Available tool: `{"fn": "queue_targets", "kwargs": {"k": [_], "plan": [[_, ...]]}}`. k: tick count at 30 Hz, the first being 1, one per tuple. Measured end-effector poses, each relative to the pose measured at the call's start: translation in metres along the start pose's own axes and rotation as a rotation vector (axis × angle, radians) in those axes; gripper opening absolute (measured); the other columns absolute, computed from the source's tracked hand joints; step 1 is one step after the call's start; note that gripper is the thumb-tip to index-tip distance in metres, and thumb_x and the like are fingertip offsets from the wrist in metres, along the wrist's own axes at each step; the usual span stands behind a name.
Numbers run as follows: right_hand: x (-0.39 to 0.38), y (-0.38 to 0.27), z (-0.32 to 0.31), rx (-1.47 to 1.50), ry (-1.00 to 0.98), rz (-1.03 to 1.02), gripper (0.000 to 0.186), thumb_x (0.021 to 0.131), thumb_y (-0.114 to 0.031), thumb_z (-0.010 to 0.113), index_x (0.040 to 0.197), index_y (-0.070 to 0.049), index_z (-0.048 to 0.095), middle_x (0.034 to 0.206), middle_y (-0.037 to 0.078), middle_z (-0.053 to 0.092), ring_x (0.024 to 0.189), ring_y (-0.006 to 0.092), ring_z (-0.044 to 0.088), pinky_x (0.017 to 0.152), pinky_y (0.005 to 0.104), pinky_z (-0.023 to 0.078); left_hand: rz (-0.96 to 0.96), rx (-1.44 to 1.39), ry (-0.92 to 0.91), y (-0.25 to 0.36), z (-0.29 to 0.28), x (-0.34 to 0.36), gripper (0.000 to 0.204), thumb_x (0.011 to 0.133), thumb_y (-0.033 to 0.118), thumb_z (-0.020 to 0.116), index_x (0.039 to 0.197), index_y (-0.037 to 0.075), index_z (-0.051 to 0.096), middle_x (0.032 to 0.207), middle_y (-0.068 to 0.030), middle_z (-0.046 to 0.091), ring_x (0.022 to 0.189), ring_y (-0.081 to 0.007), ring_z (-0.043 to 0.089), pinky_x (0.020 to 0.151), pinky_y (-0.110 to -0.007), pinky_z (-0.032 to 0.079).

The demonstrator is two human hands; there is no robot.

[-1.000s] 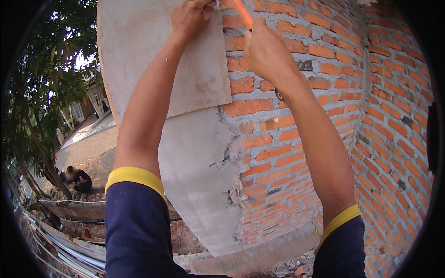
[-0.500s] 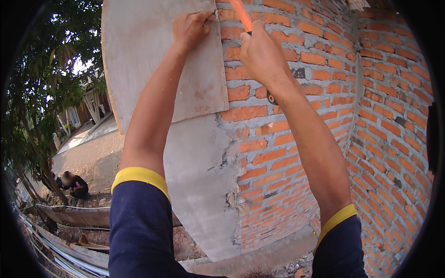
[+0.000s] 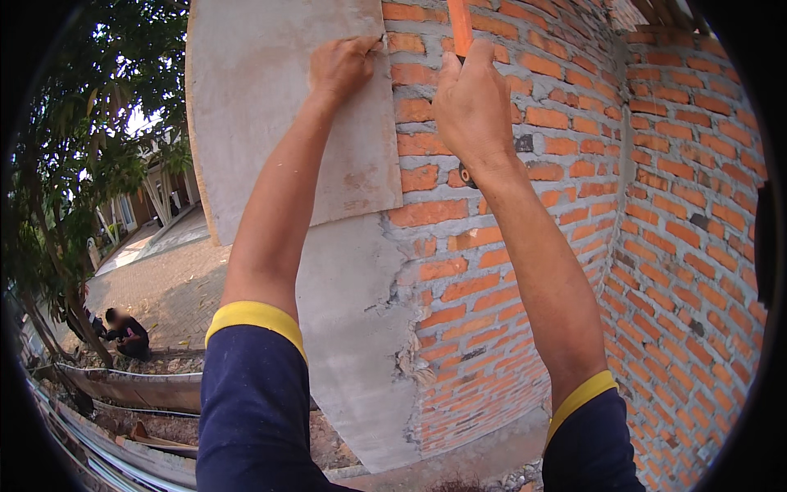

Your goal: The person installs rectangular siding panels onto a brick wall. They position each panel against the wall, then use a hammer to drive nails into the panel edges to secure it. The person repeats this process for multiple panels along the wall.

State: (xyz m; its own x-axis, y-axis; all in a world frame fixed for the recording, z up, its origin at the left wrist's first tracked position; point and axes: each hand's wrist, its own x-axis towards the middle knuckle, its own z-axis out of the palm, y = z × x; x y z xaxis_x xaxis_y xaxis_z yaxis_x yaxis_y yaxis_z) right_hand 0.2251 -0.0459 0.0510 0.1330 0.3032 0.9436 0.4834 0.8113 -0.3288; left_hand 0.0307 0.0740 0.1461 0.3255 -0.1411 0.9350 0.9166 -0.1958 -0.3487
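Up high, my left hand [image 3: 341, 69] pinches at the right edge of a flat grey board [image 3: 287, 123]. Its fingertips close on something small and dark that I cannot make out. The board stands against the brick wall [image 3: 430, 213], over its plastered strip. To the right, my right hand [image 3: 474, 107] is wrapped around the black grip of a hammer with an orange shaft [image 3: 460, 26]. The grip's end, with a hole in it, shows below my wrist. The hammer's head lies beyond the upper edge of the picture.
Smooth grey plaster [image 3: 348, 328] with a ragged edge runs down below the board. A second brick wall [image 3: 689, 213] meets the first in a corner at right. Far left are a tree [image 3: 90, 148], a crouching person [image 3: 129, 336], a paved yard and long pipes [image 3: 90, 459].
My right hand and the hammer have shifted slightly to the right, and the shaft stands more upright. My left hand keeps its place at the board's edge. The whole view has shifted a little.
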Motion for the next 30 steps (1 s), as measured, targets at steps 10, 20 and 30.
{"fn": "queue_targets", "kwargs": {"k": [10,20,30], "plan": [[-0.005,0.005,0.003,-0.186,-0.175,0.033,0.027,0.099,-0.016,0.044,0.109,0.009,0.042,0.089,0.034,0.063,0.087,0.0484,0.065,0.075,0.054,0.051,0.022,-0.014,0.023,0.002,-0.002,0.0,0.018,0.086,0.021,0.062,0.099,0.021,0.074,0.092,-0.0043,0.072,0.082,-0.0283,0.068,0.068,-0.04,0.053],[0.012,-0.013,-0.01,-0.232,-0.19,-0.032,0.028,0.099,-0.014,0.043,0.111,0.011,0.042,0.085,0.033,0.063,0.079,0.0456,0.067,0.066,0.0511,0.054,0.036,-0.035,0.025,0.0,0.002,0.0,0.018,0.086,0.02,0.061,0.099,0.02,0.074,0.089,-0.0076,0.072,0.08,-0.031,0.067,0.067,-0.042,0.052],[0.014,-0.007,-0.001,-0.321,-0.354,0.021,0.032,0.098,-0.015,0.045,0.116,0.011,0.045,0.091,0.031,0.065,0.087,0.0431,0.067,0.076,0.0522,0.053,-0.018,-0.034,-0.001,0.003,0.002,-0.001,0.02,0.084,0.018,0.061,0.099,0.02,0.074,0.091,-0.0089,0.072,0.079,-0.031,0.068,0.068,-0.042,0.053]]}}
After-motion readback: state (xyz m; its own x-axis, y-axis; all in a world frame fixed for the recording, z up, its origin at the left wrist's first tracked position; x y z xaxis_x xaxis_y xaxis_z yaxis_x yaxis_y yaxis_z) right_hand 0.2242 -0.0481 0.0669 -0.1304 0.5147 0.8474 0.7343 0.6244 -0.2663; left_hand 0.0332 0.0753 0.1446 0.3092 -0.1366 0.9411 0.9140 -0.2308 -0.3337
